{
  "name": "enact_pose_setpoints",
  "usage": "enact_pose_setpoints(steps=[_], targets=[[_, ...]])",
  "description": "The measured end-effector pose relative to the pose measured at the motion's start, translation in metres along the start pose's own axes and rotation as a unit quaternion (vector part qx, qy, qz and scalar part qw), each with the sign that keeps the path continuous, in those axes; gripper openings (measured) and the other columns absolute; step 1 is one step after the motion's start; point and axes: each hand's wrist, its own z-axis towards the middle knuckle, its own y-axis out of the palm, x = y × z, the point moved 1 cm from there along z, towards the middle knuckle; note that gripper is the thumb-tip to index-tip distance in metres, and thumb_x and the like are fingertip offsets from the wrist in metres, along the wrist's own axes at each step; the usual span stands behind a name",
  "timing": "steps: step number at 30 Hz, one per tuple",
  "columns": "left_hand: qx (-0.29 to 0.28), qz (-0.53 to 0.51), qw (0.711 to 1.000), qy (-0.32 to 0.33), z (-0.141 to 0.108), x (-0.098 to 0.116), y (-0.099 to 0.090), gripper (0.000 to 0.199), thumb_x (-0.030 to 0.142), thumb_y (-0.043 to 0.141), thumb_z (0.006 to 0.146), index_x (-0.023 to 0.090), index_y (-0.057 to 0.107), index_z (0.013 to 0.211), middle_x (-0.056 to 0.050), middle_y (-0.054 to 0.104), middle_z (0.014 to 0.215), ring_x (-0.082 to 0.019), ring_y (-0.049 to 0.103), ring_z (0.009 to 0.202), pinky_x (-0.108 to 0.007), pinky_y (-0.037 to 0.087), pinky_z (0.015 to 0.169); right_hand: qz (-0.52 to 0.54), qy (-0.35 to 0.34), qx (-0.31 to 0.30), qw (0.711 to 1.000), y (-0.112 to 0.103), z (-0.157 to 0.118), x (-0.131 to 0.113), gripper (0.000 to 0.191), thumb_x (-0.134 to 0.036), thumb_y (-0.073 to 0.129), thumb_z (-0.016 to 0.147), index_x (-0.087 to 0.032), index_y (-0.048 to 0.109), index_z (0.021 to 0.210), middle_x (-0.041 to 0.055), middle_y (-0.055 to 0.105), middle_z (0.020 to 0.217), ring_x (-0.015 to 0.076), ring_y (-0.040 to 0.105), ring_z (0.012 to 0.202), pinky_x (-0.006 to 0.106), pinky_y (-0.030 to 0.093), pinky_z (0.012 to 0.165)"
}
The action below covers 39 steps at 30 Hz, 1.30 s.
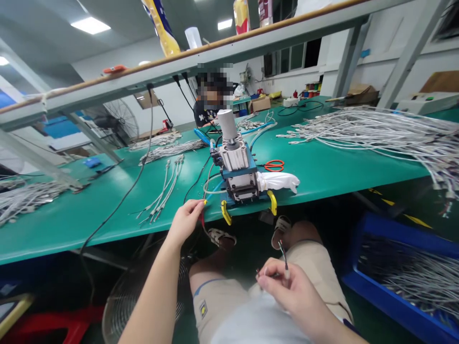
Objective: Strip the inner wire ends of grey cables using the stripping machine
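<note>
My left hand (187, 220) is at the front edge of the green table, thumb and fingers pinched together. A small yellow tip and a red strip show at its fingertips, but what they belong to is hidden. Over my lap, my right hand (290, 291) is closed around a cable (286, 263) whose thin dark wire ends point upward. Just right of my left hand stands a metal press (238, 160) with a white cylinder on top. Yellow clamps (273, 202) sit at the press's base, and a white cloth-like wrap (278, 181) sticks out from its right side.
Several cables (167, 188) lie left of the press on the green table (107, 215). Red-handled scissors (274, 166) rest behind the wrap. A large cable pile (376, 131) covers the right side. Below is a blue bin (353, 274) of cables. Across the table sits a person (204, 112).
</note>
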Motion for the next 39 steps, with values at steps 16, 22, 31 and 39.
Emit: enact_pose_setpoints(steps=[16, 22, 31, 39], targets=[[0.026, -0.016, 0.998, -0.053, 0.004, 0.006, 0.008, 0.046, 0.060, 0.060, 0.076, 0.015, 0.069, 0.080, -0.001, 0.059, 0.063, -0.017, 0.053, 0.060, -0.029, 0.042, 0.060, -0.001, 0.014, -0.009, 1.000, 0.002, 0.001, -0.001, 0.038, -0.049, 0.077, 0.080, -0.014, 0.062, 0.078, -0.0035, 0.047, 0.067, 0.0033, 0.021, 0.043, 0.023, 0.010, 0.042], [0.131, 0.101, 0.986, 0.011, 0.000, 0.006, 0.027, 0.028, 0.045, 0.058, 0.083, 0.020, 0.066, 0.076, -0.003, 0.060, 0.083, -0.020, 0.056, 0.080, -0.029, 0.041, 0.074, 0.001, 0.011, 0.000, 1.000, 0.002, 0.001, 0.001, 0.037, -0.049, 0.078, 0.080, -0.014, 0.063, 0.077, -0.0020, 0.050, 0.070, 0.0050, 0.025, 0.047, 0.022, 0.015, 0.044], [0.142, 0.145, 0.979, 0.034, -0.001, 0.004, 0.028, 0.025, 0.043, 0.056, 0.087, 0.021, 0.067, 0.080, -0.002, 0.062, 0.085, -0.018, 0.059, 0.080, -0.027, 0.041, 0.069, 0.008, 0.009, -0.007, 1.000, 0.003, 0.002, 0.001, 0.037, -0.048, 0.078, 0.080, -0.014, 0.063, 0.077, -0.0018, 0.050, 0.070, 0.0050, 0.027, 0.047, 0.022, 0.015, 0.044], [0.141, 0.126, 0.979, 0.076, -0.002, 0.000, 0.027, 0.024, 0.040, 0.057, 0.087, 0.019, 0.068, 0.083, -0.003, 0.060, 0.083, -0.018, 0.058, 0.079, -0.028, 0.043, 0.071, 0.005, 0.019, -0.008, 1.000, 0.001, 0.001, 0.002, 0.039, -0.049, 0.077, 0.080, -0.014, 0.061, 0.079, -0.0036, 0.047, 0.068, 0.0029, 0.019, 0.043, 0.023, 0.009, 0.041]])
